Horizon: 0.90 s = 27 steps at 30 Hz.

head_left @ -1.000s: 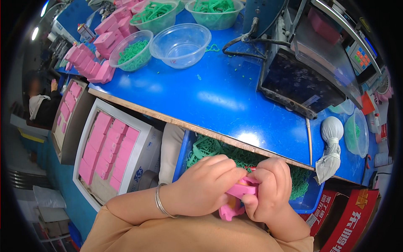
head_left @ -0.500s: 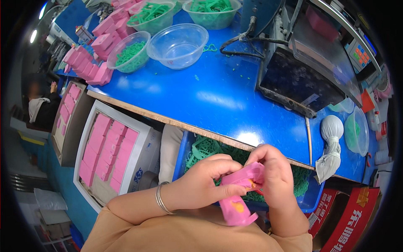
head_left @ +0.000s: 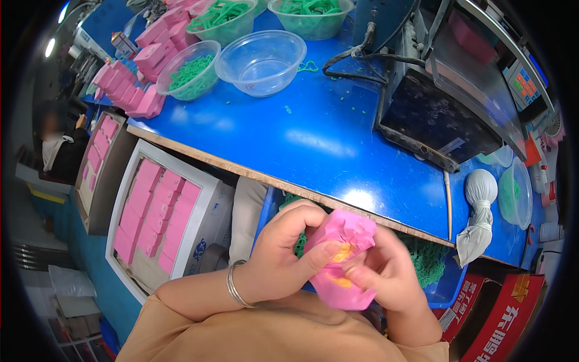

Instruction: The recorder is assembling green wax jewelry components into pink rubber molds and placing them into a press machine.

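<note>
- Big blue table (head_left: pixel 338 127) across the top of the view, with a dark boxy machine (head_left: pixel 443 117) on its right side and cables running behind it.
- White carton (head_left: pixel 163 214) of pink blocks down at the left, below the table edge; more pink blocks (head_left: pixel 136 90) stacked at the table's far left corner.
- Blue bin (head_left: pixel 446 286) under the table edge, stuffed with green rubbery bits, right behind the hands.
- Clear bowls on the table: one empty (head_left: pixel 262 60), one with green pieces (head_left: pixel 190 72).
- Small pink pouch (head_left: pixel 344 259) held up in front of the chest, over the lap, well clear of the table.
- Looks soft and light, probably squishy foam or thin plastic: creased and dented at the top, so likely fine to squeeze, not fragile. Yellowish patches on the front.
- Left hand (head_left: pixel 283 256) wrapped around the left side, thumb pressing across the front; bangle (head_left: pixel 232 283) at that wrist.
- Right hand (head_left: pixel 389 274) closed on the lower right, fingertips pinching near the yellow spot.
- Best grabbed by the sides, as here; the floppy top edge probably folds under any pinch.
</note>
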Each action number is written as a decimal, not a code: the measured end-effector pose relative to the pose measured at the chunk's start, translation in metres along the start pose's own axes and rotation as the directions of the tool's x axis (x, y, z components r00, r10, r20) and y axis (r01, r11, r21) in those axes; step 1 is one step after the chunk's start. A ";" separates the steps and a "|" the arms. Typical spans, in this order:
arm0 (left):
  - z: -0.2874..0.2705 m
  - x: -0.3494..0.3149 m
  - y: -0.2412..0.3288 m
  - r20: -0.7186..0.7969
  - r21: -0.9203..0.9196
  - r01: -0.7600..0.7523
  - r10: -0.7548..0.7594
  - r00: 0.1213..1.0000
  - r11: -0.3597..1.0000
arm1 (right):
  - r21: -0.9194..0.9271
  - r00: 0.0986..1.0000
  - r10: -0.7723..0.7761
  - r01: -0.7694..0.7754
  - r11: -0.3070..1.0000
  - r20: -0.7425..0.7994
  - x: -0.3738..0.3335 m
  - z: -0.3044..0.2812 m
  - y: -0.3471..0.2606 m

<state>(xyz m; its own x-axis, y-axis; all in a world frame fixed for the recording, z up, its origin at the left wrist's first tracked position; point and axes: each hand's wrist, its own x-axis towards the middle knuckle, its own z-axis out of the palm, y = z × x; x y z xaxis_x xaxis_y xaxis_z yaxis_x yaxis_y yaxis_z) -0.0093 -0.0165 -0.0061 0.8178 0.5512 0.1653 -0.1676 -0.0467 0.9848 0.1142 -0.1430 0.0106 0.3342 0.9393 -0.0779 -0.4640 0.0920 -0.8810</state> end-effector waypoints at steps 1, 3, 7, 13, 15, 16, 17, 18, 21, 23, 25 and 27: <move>0.000 0.001 0.000 0.001 -0.002 0.003 -0.003 1.000 1.000 | 0.087 0.964 0.233 -0.244 0.966 0.128 -0.001 -0.001 -0.003; -0.001 0.006 0.003 0.097 0.150 -0.146 0.132 0.986 0.978 | 0.175 0.964 0.234 -0.254 0.951 0.130 -0.002 -0.004 0.005; -0.001 0.006 0.006 0.162 -0.040 0.176 -0.168 0.972 0.984 | -0.134 0.973 0.229 -0.223 0.966 0.026 -0.006 -0.002 0.009; -0.001 0.008 0.014 0.267 -0.399 0.513 -0.439 0.858 0.760 | -0.682 0.994 -0.025 0.093 0.725 0.109 -0.005 -0.001 0.007; 0.001 0.007 0.012 0.261 -0.408 0.518 -0.448 0.855 0.752 | -0.698 0.994 -0.040 0.101 0.709 0.103 -0.006 -0.001 0.008; 0.001 0.007 0.011 0.257 -0.419 0.519 -0.451 0.855 0.746 | -0.675 0.995 -0.033 0.092 0.732 0.099 -0.006 -0.002 0.008; 0.002 0.006 0.011 0.259 -0.418 0.521 -0.452 0.854 0.744 | -0.652 0.995 -0.027 0.082 0.754 0.095 -0.006 -0.003 0.008; 0.003 0.006 0.011 0.237 -0.388 0.482 -0.421 0.876 0.785 | -0.651 0.995 -0.026 0.081 0.755 0.093 -0.006 -0.003 0.008; 0.001 0.003 0.008 0.212 -0.306 0.406 -0.354 0.911 0.861 | -0.634 0.996 -0.014 0.070 0.770 0.093 -0.006 -0.004 0.008; -0.001 0.002 0.005 0.209 -0.254 0.365 -0.318 0.925 0.896 | -0.663 0.995 -0.029 0.086 0.744 0.096 -0.005 -0.004 0.007; -0.003 0.002 0.003 0.217 -0.145 0.285 -0.250 0.943 0.948 | -0.631 0.996 -0.017 0.066 0.773 0.083 -0.007 -0.005 0.009; -0.002 0.002 0.003 0.214 -0.149 0.251 -0.216 0.953 0.957 | -0.598 0.997 -0.004 0.047 0.800 0.073 -0.008 -0.006 0.011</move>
<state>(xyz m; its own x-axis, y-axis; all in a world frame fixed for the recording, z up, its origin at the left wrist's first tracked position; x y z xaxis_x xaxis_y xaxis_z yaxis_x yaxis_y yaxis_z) -0.0090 -0.0139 -0.0030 0.9330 0.3571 -0.0442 -0.0372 0.2177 0.9753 0.1117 -0.1512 -0.0018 0.2755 0.9605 -0.0405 0.1352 -0.0804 -0.9876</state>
